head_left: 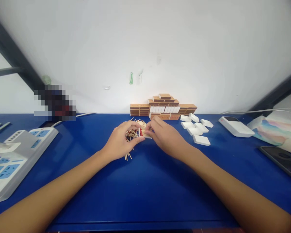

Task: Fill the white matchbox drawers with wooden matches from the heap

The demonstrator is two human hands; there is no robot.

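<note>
My left hand [120,140] grips the left end of a small white matchbox tray [148,137] between thumb and fingers. Red-tipped matches lie inside the tray. From the right, my right hand [166,136] has its thumb and fingertips pinched on matches at the tray, partly hiding them. A loose heap of matches [132,134] lies beneath and beside my left hand, a few of them scattered toward me. Behind both hands, brown matchboxes [139,110] are stacked against the wall in a stepped pile, with a row of white-sided ones in its middle.
Several white matchbox trays [201,140] lie loosely right of the stack. Farther right are a white device [236,127], a colourful plastic packet [276,129] and a dark phone [281,161]. A large power strip [24,155] occupies the left of the blue table [145,194].
</note>
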